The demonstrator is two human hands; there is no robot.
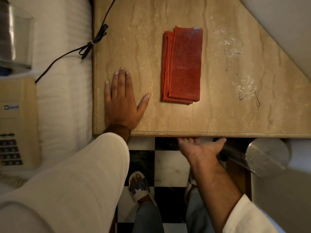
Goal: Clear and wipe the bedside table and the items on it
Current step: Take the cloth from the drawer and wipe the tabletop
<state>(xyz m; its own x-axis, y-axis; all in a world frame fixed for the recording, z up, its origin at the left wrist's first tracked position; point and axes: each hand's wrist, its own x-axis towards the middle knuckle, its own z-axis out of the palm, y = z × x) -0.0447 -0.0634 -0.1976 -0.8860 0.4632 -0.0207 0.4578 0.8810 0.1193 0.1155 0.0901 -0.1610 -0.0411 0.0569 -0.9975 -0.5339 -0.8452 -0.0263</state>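
A folded red cloth (182,64) lies in the middle of the beige marble bedside table (218,115). My left hand (122,101) rests flat on the tabletop near its left front corner, fingers spread, a little left of the cloth. My right hand (200,147) is below the table's front edge, palm up, fingers reaching under the rim; the fingertips are hidden. Whitish smears and thin dark scribble marks (242,71) show on the right part of the top.
A beige telephone (16,123) and a clear glass container (14,39) sit on the white bed (64,98) at left, with a black cord (87,46) running onto the table. A shiny metal cylinder (262,155) stands at lower right. Checkered floor and my sandalled foot (139,185) are below.
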